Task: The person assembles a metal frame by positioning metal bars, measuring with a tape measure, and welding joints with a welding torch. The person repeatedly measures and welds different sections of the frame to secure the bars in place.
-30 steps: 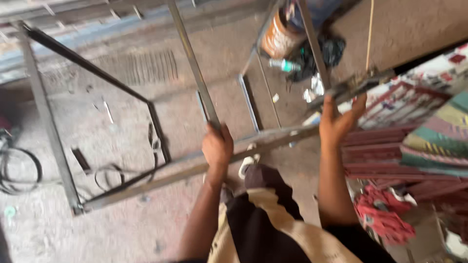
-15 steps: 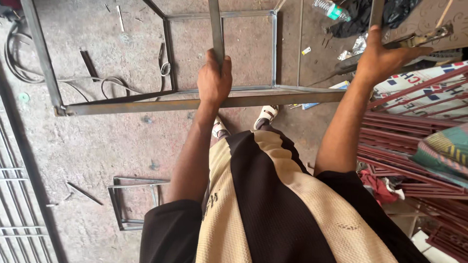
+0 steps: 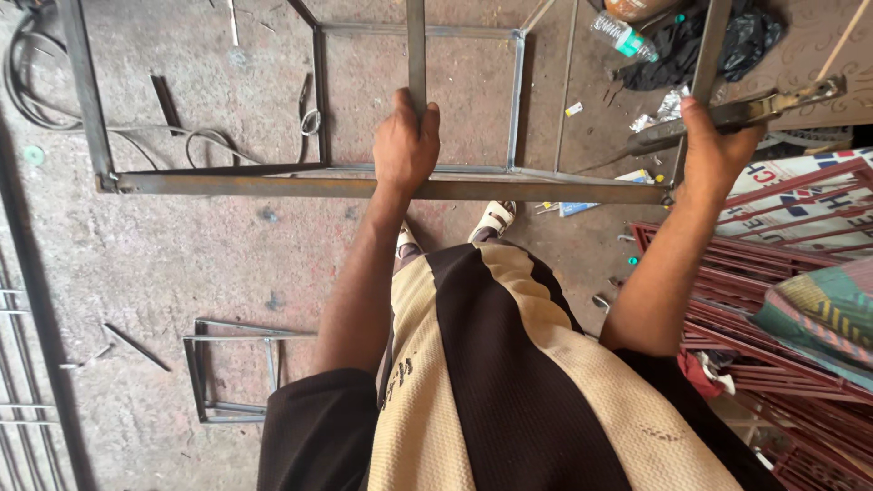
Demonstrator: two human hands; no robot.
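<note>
A large rusty steel frame [image 3: 273, 185] of welded angle bars stands in front of me over a concrete floor. My left hand [image 3: 406, 145] is closed around an upright middle bar [image 3: 416, 45] of the frame, just above its long horizontal bar. My right hand [image 3: 716, 150] grips the frame's right upright bar [image 3: 708, 55] near the corner, where a metal clamp-like tool [image 3: 782, 102] sticks out to the right. My beige and dark brown shirt fills the lower middle, and my sandalled feet [image 3: 494, 219] show below the bar.
A small welded frame [image 3: 232, 368] lies on the floor at lower left. Red painted metal grilles [image 3: 773, 291] are stacked at right under a folded cloth [image 3: 823, 314]. Cables [image 3: 27, 82], scrap rods, a plastic bottle [image 3: 622, 35] and a black bag [image 3: 727, 45] litter the floor.
Over the last second the view swung down and left, so the frame's bar now runs level across the picture. Both hands have kept their hold on the same bars.
</note>
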